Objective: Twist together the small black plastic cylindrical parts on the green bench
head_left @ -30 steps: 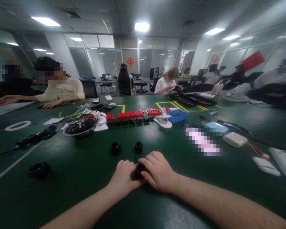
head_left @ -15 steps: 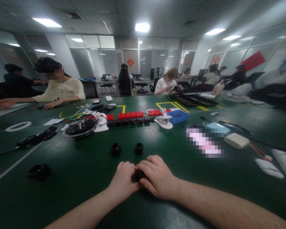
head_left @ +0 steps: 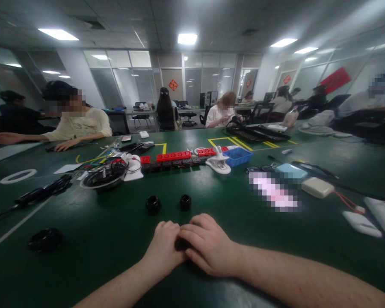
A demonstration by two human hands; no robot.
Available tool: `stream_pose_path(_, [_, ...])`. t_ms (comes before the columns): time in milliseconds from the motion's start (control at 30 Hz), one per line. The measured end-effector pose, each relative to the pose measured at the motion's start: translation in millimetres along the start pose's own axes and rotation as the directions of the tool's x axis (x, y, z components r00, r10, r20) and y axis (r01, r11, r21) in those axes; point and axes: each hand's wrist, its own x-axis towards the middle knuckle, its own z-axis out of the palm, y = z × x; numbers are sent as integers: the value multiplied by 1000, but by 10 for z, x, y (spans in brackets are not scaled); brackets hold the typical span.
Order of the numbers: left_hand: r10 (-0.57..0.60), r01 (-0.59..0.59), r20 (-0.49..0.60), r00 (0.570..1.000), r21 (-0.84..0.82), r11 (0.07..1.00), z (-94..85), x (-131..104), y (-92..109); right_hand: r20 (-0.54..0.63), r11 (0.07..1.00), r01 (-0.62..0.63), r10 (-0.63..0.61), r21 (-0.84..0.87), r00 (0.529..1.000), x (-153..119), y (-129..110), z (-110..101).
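Observation:
My left hand (head_left: 163,247) and my right hand (head_left: 210,246) are closed together, low over the near middle of the green table (head_left: 115,265). Between them sits a small dark object (head_left: 181,244), mostly hidden by my fingers. My right fingers reach over its top, with the thumb underneath. Just beyond my hands, two short, round black pieces (head_left: 153,205) stand apart; the right one (head_left: 185,202) is smaller. A wider black ring-shaped piece (head_left: 45,240) lies at the left, away from both hands.
A metal bowl of cables (head_left: 104,180), a row of red and black blocks (head_left: 175,157), a white clip stand (head_left: 218,164) and a blue bin (head_left: 239,157) line the middle. A beige case (head_left: 317,188) and white devices lie right. Several people sit beyond.
The camera view has shifted slightly, so most things on the table appear a little further left. My hands stay closed around the dark object with almost the same hold.

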Motion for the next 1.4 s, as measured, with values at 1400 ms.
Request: stream_pose_path(1400, [4, -4, 22, 1000, 7, 1000, -47, 7, 46, -2, 989, -128, 129, 69, 992, -25, 99, 15])
